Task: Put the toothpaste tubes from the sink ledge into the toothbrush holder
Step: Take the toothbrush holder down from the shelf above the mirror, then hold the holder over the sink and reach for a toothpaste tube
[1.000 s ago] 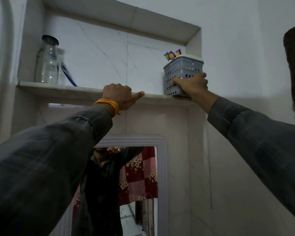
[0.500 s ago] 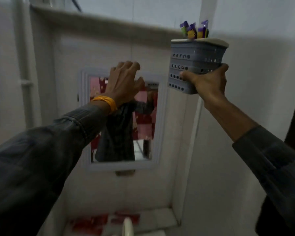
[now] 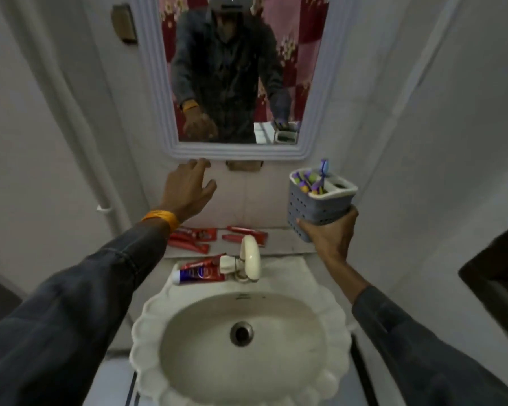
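Observation:
My right hand (image 3: 330, 235) grips the base of a grey perforated toothbrush holder (image 3: 317, 202) with a white top, held upright in the air to the right of the tap. Purple and green toothbrushes (image 3: 311, 180) stick out of it. Several red toothpaste tubes (image 3: 197, 237) lie on the ledge (image 3: 288, 238) behind the sink, left and right of the tap. One red and blue tube (image 3: 201, 271) lies on the sink rim beside the tap. My left hand (image 3: 188, 191), fingers spread and holding nothing, hovers above the left tubes, just under the mirror.
A cream tap (image 3: 251, 257) stands at the back of the white scalloped sink (image 3: 241, 332). A white-framed mirror (image 3: 235, 68) hangs on the wall above. A white pipe (image 3: 79, 142) runs down the left wall. A dark object (image 3: 496, 273) is at the right edge.
My right hand has taken the holder off the high shelf and brought it down beside the tap. My left hand has left the shelf edge and dropped below the mirror. The view has tilted down to the sink.

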A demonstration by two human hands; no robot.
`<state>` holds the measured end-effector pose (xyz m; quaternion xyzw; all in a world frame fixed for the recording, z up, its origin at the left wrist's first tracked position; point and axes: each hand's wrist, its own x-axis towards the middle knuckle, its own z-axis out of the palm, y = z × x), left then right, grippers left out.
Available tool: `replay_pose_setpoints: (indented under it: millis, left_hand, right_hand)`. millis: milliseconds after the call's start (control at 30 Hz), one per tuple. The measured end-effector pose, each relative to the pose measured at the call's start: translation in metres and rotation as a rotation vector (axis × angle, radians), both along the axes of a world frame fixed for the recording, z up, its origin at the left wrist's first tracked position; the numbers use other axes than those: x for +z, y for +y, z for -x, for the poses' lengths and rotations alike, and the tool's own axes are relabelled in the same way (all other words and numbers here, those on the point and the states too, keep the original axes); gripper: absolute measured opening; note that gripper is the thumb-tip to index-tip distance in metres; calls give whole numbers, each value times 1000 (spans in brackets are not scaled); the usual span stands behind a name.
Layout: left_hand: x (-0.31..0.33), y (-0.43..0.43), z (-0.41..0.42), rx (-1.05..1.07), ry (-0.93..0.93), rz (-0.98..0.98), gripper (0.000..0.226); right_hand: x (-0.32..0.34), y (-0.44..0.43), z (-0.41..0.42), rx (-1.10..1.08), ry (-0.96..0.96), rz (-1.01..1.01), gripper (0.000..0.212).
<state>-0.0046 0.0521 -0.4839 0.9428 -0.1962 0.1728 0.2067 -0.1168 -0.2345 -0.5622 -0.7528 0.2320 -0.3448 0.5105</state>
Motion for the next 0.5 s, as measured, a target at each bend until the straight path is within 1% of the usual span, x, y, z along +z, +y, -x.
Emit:
replay_pose_setpoints:
  millis: [100, 200, 300, 400, 500]
  left_hand:
    - [-46, 9, -3, 22, 173, -20, 44]
    - [-83, 15, -8, -3, 361, -72, 45]
    - [-105, 17, -11, -12, 452, -95, 36]
    - [-128, 20, -13, -36, 556, -154, 29]
    - [-151, 23, -10, -59, 620, -287, 22]
  right_hand:
    - [-60, 15, 10, 24, 72, -42, 111]
    - [-101, 31, 15, 32, 122, -85, 114]
    - [-128, 44, 18, 14, 152, -111, 117]
    - [-143, 50, 21, 26, 163, -91, 121]
    - [-144, 51, 25, 53, 116, -150, 125]
